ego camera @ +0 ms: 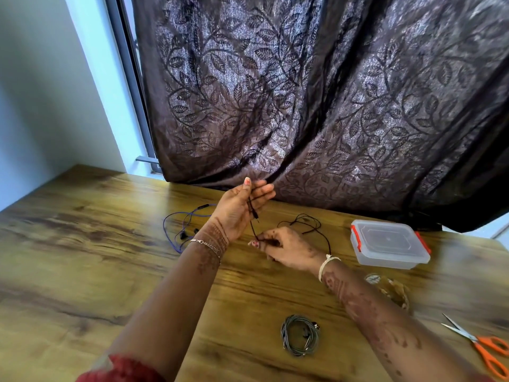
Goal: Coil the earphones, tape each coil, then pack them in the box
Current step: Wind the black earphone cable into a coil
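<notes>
We see a brown wooden bench (pixel 82 244) with two arms reaching out over it. The left hand (pixel 242 210) is up in the middle of the frame. Its thumb points up and its fingers are mostly straight. The thin cord of the black earphones (pixel 309 226) lies across those fingers, and the little plug hangs down just below them. The right hand (pixel 286 249) is lower, just right of the middle. Its fingers are curled and pinch the same black cord. The rest of that cord lies in loose loops on the bench, just past the right hand. The blue earphones (pixel 184 227) lie loose on the bench, left of the left hand. The grey earphones (pixel 300 339) are wound in a neat ring near the bottom middle. At the right of the frame sits the box (pixel 389 244), clear with red clips and its lid on. Just below it is a blurry, see-through roll of tape (pixel 391 290). Orange scissors (pixel 484 348) lie in the lower right corner. A dark curtain (pixel 330 92) with leaves on it hangs behind the bench.
</notes>
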